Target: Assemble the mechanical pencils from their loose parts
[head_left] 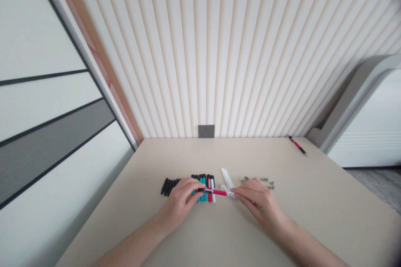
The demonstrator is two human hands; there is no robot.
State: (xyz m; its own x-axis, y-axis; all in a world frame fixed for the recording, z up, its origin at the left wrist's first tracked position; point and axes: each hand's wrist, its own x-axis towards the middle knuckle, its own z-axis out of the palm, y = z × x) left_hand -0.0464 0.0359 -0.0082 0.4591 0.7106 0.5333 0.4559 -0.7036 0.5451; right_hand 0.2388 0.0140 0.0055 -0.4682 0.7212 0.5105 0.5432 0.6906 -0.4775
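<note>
My left hand [181,197] pinches the black end of a red pen barrel [219,192], held level just above the table. At the barrel's right end my right hand [260,197] has its fingertips closed on a thin, pale piece in line with it; its kind is too small to tell. Behind the barrel lies a row of pen bodies [209,181] in black, teal, red and white. Black grip-like tubes [167,186] lie beside my left hand, which partly covers them. Thin white refills [226,177] rest between the hands. Small grey pen tips [271,184] are scattered behind my right hand.
A red and black pen [297,145] lies alone at the table's far right. The beige table [200,238] meets a ribbed wall with a dark socket [206,131]. A white panelled cabinet [56,175] stands at left, and a grey-white headboard-like piece [360,121] at right.
</note>
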